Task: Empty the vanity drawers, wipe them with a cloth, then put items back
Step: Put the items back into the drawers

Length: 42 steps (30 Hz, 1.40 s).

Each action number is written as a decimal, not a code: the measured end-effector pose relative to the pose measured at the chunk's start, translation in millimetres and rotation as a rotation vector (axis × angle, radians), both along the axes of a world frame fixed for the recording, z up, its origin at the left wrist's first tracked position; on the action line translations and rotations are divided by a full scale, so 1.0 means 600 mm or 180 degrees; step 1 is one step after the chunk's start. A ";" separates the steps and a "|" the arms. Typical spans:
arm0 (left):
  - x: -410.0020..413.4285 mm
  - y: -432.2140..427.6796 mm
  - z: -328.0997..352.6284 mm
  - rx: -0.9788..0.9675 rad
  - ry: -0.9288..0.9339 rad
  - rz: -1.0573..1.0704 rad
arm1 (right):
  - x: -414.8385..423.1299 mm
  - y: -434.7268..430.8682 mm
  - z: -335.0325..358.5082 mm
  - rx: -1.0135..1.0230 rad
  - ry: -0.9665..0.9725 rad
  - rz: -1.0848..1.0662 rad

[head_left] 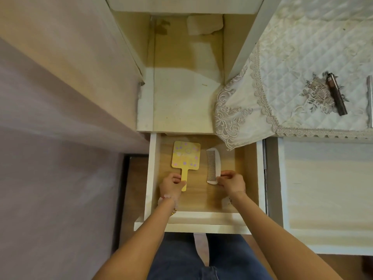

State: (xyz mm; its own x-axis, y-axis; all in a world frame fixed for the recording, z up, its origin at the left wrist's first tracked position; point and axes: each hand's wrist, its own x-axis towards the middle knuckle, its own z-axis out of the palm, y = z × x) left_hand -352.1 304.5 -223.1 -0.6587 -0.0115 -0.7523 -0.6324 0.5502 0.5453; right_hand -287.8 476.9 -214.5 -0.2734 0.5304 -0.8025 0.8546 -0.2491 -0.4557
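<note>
Open drawer point(201, 218) at 6 o'clock, yellow hand mirror point(185, 156) and white comb point(213, 164) flat inside, left hand point(172, 184) pinching mirror handle, right hand point(232, 182) pinching comb's near end, lace cover point(232, 122) corner drooping over drawer's 1 o'clock corner, brown tube point(337, 96) at 3 o'clock

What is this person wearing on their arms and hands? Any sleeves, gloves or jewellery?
No gloves and no sleeves in view: both forearms are bare. The left hand has a bracelet of pale pink beads at the wrist, with a small gold-coloured piece next to it. The right hand has a thin chain bracelet at its wrist.
</note>
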 end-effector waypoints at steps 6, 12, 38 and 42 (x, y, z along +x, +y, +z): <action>-0.002 0.003 -0.003 -0.0524 0.0258 -0.0721 | -0.002 -0.005 0.003 0.0277 -0.0027 0.0287; -0.012 0.008 0.027 -0.0502 0.0499 -0.0911 | -0.001 -0.001 0.037 0.0619 0.0034 0.0831; -0.051 0.127 0.307 -0.0194 0.3901 -0.3433 | 0.088 0.109 0.316 0.3358 0.1226 0.1710; -0.024 0.162 0.323 -0.0081 0.3964 -0.3522 | 0.135 0.136 0.323 0.3517 0.1059 0.1483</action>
